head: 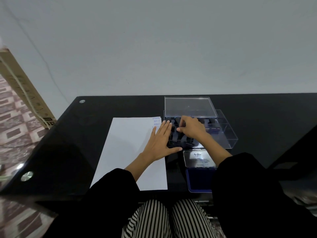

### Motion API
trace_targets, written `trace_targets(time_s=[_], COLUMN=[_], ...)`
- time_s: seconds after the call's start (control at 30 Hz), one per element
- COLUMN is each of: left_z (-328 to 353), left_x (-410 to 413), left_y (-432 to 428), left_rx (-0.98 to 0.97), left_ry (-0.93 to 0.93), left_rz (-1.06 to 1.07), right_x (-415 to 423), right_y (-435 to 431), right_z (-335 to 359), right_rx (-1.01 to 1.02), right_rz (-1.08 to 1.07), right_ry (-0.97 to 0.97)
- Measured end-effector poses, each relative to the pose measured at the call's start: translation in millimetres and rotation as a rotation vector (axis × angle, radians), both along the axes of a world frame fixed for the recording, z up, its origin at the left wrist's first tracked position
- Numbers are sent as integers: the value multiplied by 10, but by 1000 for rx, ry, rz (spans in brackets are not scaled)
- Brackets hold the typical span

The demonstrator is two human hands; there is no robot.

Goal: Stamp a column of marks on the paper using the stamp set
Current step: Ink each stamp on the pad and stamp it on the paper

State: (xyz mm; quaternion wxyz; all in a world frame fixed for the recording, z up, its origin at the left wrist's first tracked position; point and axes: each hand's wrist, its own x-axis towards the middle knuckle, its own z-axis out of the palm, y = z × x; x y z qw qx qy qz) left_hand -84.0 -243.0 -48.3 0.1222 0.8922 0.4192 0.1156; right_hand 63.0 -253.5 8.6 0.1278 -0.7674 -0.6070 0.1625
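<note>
Black glass table (257,117), set against a pale wall. Long cardboard box (22,86) leaned at far left, off the table.

Paper (130,148) lay left of centre, long side running near to far. A short column of blue marks (157,121) sat at its far right corner; the words were too small to read.

Clear case (226,133) stood just right of the paper, toward the far side. Its lid (188,107) was propped at the case's far edge. Dark stamps (211,121) stood in rows in the case's left part.

Ink pad (199,182) lay open near me, just near of the case, blue tray nearest, its labelled cover (199,159) folded back toward the case.

My left hand (161,141) lay flat on the paper's right edge, fingers straight and spread, tips reaching past the edge to the case, thumb out to the right.

My right hand (192,127) was down among the stamps at the case's left end, fingers curled, thumb tucked in. I could not tell whether they had hold of a stamp; the knuckles hid the grip.
</note>
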Motion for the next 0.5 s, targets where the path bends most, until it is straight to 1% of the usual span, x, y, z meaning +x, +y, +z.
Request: trace_targets(time_s=[0.1,0.2,0.33,0.4,0.5], left_z=[9,19,27,25,24], left_x=[-13,-16,-6,-5,0], left_y=[7,24,39,41,46], left_rx=[3,0,-4,-3,-1], left_ry=[15,34,43,46,51], left_rz=[-6,-8,-9,-9,-13], right_x=[44,81,94,77,34], right_y=[28,74,102,77,21], right_z=[-3,20,-16,-59,-137], right_rx=[-33,-70,-52,-44,-21], right_rz=[20,63,87,92,70], right_ry=[11,-21,-58,-98,-217])
